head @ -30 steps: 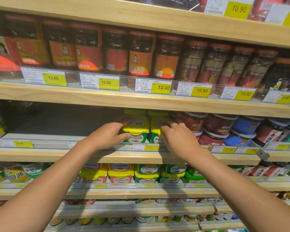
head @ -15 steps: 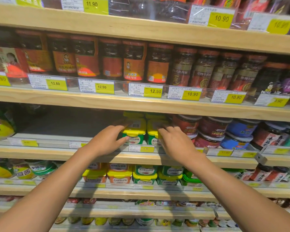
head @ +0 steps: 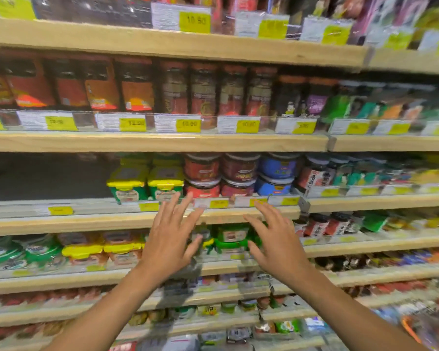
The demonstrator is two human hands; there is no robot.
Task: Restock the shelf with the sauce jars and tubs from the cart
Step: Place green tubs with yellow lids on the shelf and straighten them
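Note:
Two green tubs with yellow lids [head: 128, 184] [head: 165, 182] stand side by side at the front of the middle shelf [head: 112, 221], with more yellow lids behind them. My left hand [head: 169, 239] hovers below and in front of them, fingers spread, holding nothing. My right hand [head: 276, 239] is further right, also spread and holding nothing. Both hands are clear of the shelf. Red-lidded and blue tubs [head: 238, 173] sit to the right of the yellow-lidded ones. The cart is out of view.
A dark gap [head: 48, 178] lies on the middle shelf left of the yellow-lidded tubs. Tall sauce jars [head: 137, 87] line the shelf above. Lower shelves hold more tubs [head: 122, 249] and small jars. Price tags run along every shelf edge.
Both hands have let go of the two yellow-lidded tubs and pulled back and down from the shelf, fingers now spread. The view has swung to the right and is blurred.

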